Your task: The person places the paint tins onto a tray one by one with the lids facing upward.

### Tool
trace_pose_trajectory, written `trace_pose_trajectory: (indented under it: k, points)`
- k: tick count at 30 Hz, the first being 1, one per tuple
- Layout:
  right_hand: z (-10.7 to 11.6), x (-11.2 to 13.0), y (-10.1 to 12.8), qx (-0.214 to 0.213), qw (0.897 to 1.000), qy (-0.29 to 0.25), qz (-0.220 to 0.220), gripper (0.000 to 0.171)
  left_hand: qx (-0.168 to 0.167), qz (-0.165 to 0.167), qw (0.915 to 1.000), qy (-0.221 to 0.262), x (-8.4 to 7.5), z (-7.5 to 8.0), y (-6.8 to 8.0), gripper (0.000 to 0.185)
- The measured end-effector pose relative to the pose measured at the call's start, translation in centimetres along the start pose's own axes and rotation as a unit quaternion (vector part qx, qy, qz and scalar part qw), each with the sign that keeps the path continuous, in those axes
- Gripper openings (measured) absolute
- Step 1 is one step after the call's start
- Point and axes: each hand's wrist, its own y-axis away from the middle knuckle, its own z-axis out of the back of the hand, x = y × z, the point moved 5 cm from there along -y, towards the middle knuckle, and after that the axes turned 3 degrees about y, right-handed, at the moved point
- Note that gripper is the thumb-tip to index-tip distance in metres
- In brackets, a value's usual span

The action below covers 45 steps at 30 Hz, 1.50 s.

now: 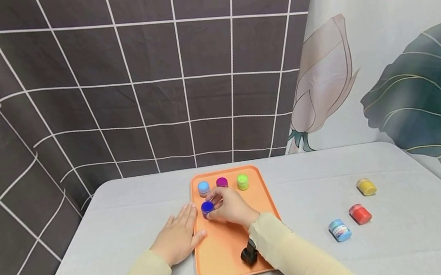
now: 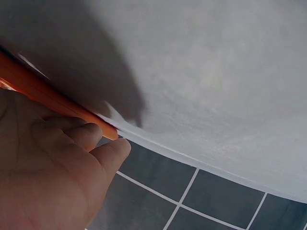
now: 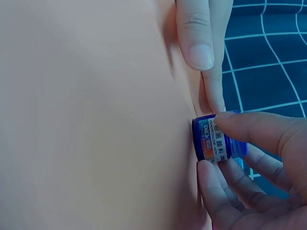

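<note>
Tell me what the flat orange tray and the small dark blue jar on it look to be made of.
The flat orange tray looks like moulded plastic: uniform matt colour, rounded corners, a smooth raised rim. The small dark blue jar, pinched by the right hand, seems translucent glossy plastic with a printed paper or film label round its side; glass cannot be ruled out. The left hand rests flat at the tray's edge.

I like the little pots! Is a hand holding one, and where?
Yes, the right hand pinches the dark blue paint pot by its sides, on the orange tray.
</note>
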Motion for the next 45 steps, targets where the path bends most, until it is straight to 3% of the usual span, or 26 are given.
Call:
trace_pose_trajectory:
  k: [10,16,28,45]
  points:
    - [0.9,0.2,0.6,0.008,1.0,0.001,0.026,0.039,0.004,0.008,0.9999,0.009,-0.2,0.3,0.3,0.073]
    - [2.4,1.2,1.8,0.005,0.999,0.016,0.039,0.031,0.0,0.006,0.9999,0.015,-0.4,0.6,0.5,0.072]
    - [6.9,2.1,4.6,-0.041,0.987,0.131,0.089,0.02,0.0,0.009,0.9999,0.006,-0.4,0.6,0.6,0.071]
    - [14.3,0.4,8.9,-0.039,0.974,0.199,0.104,0.016,0.001,0.008,0.9999,0.009,-0.5,0.5,0.5,0.071]
